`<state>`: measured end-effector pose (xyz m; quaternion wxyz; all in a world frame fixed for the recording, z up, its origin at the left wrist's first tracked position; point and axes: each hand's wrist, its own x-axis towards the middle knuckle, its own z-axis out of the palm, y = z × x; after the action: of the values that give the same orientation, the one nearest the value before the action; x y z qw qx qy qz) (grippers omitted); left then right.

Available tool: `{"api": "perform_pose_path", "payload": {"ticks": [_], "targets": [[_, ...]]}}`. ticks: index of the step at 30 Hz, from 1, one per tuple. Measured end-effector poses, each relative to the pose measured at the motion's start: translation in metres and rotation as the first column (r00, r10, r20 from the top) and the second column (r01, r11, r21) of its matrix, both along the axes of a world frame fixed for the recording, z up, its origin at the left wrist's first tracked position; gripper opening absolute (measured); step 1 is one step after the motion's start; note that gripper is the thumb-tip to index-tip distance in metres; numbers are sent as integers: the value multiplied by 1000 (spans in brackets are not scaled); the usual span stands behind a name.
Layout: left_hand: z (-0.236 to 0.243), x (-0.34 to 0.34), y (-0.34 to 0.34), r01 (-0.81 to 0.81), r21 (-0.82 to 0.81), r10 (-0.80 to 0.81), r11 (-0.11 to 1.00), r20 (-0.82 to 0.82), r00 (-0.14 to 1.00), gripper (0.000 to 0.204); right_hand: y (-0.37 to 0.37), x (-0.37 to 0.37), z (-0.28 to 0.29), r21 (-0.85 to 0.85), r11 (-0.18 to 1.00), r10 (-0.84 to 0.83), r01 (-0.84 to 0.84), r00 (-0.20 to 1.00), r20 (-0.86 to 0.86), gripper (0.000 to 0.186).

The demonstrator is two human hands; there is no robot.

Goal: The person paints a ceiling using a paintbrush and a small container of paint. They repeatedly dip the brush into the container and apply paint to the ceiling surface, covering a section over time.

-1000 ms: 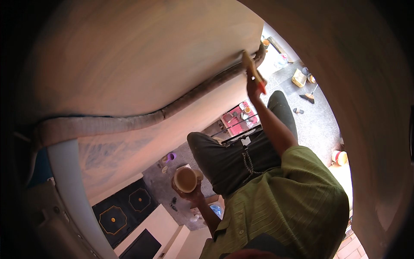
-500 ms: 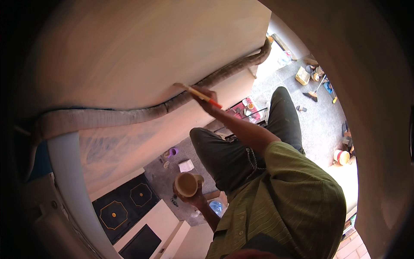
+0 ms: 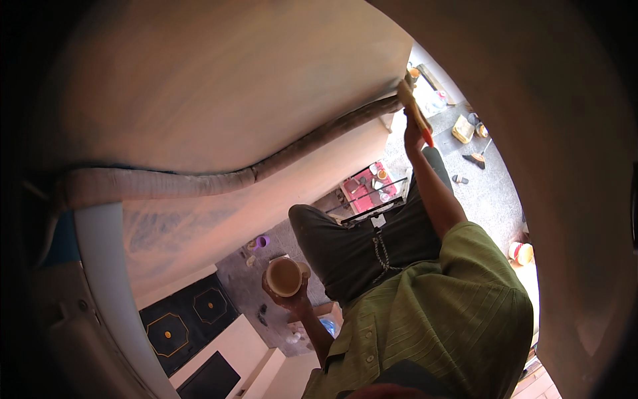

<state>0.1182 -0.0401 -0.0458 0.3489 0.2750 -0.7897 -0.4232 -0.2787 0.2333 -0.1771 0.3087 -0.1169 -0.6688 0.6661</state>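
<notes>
Brush (image 3: 412,105) jutting beyond the grasping right hand (image 3: 413,133), cup (image 3: 284,277) clasped in left hand (image 3: 292,301)

So the person working here has on an olive-green button-up shirt (image 3: 425,319), kinda loose and pretty rumpled, with thin textured lines woven across the fabric. Small round buttons (image 3: 370,359) in about the same green run down the front. The right sleeve (image 3: 468,243) is a short one, roomy at the opening, so that forearm's bare. Trousers (image 3: 339,246) are a dark grey-green, plain, creased round the lap. Coolest bit imo is the braided cord (image 3: 381,256) at the front, dark and pale strands twisted together, trailing over the trousers. Left hand (image 3: 296,300) and right hand (image 3: 413,136) are both bare.
</notes>
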Motion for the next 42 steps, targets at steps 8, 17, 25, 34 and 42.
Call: {"api": "perform_pose_path", "payload": {"ticks": [8,17,25,34,42], "targets": [[-4,2,-1,-19,-59,21,998,27,999,82,-96,51,4,-50,805,592,-591,805,33,26],[-3,9,-6,-28,-44,31,999,59,998,86,-19,-16,-14,161,964,193,-213,972,135,34],[-8,2,-5,-23,-21,24,1000,64,998,85,20,-28,12,46,998,-59,54,989,134,27],[-8,-2,-7,34,-74,-31,997,29,999,87,-37,22,17,265,814,527,-517,849,39,26],[-6,6,-11,-7,-122,15,992,70,997,87,16,-36,-10,252,964,-126,86,981,145,29]]}}
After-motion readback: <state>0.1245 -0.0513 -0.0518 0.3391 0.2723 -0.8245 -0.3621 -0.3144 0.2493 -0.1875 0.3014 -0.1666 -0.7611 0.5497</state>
